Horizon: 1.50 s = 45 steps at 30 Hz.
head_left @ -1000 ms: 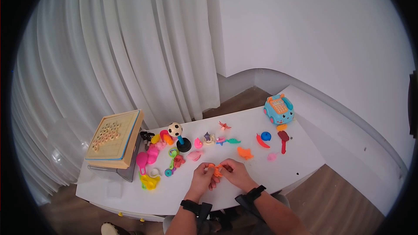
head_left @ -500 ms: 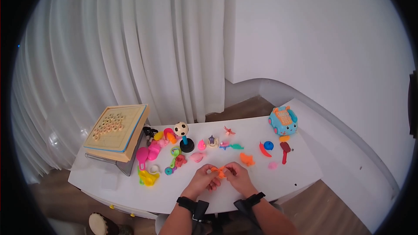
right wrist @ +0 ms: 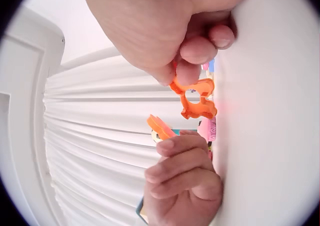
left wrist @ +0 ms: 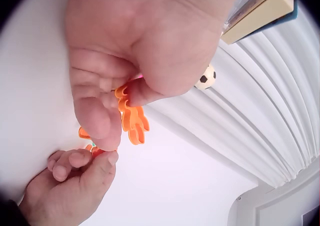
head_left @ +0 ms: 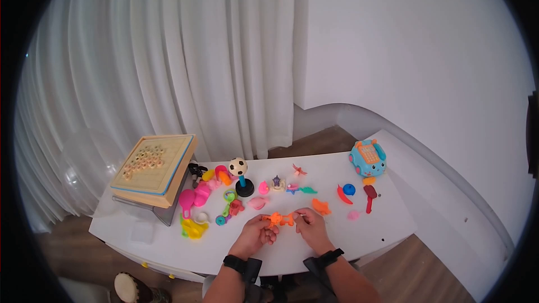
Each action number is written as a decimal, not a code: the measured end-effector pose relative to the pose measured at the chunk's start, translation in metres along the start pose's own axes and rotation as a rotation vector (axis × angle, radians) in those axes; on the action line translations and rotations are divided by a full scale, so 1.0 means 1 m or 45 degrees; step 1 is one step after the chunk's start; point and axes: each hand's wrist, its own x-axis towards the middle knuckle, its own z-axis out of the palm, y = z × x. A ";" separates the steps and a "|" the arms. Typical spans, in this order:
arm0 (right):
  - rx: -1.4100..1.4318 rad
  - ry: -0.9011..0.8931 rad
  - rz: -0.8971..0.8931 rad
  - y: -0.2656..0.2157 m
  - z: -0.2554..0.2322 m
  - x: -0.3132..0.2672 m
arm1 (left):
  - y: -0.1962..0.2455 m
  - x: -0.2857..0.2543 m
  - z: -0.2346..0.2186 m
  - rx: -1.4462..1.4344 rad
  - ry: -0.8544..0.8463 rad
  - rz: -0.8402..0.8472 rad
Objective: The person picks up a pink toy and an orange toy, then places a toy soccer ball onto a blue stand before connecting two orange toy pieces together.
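Observation:
Two orange animal-shaped cutters are up between the hands over the near part of the white table. My left hand [head_left: 255, 235] pinches one orange cutter [left wrist: 134, 120] between thumb and fingers; its limbs stick out past the thumb. My right hand [head_left: 311, 229] pinches the other orange cutter [right wrist: 199, 103] by its edge between thumb and forefinger, its hollow outline hanging below the fingertips. In the head view the two cutters are close side by side. Another orange toy [head_left: 321, 207] lies on the table just beyond the right hand.
Pink, yellow and green toys [head_left: 193, 229] crowd the table's left side by a boxed board game [head_left: 151, 165]. A soccer ball on a stand [head_left: 238, 166] rises behind. To the right are a red chili toy [head_left: 344, 195], a dark red brush-like toy [head_left: 370, 197] and a toy phone [head_left: 368, 158].
The hands were close together over the orange pieces; they have drawn slightly apart, so both cutters show more fully between them. The head view has also shifted.

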 end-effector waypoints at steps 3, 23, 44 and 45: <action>0.098 -0.059 0.072 -0.001 -0.005 0.001 | 0.000 0.002 -0.002 -0.074 -0.042 -0.007; 0.012 -0.144 -0.081 0.020 -0.006 0.003 | -0.001 0.002 0.024 0.446 0.068 0.030; -0.205 -0.169 -0.135 0.015 -0.006 0.001 | 0.013 0.000 0.041 0.707 0.101 -0.078; -0.197 -0.156 -0.152 0.017 -0.006 0.002 | 0.023 -0.005 0.046 0.719 0.061 -0.163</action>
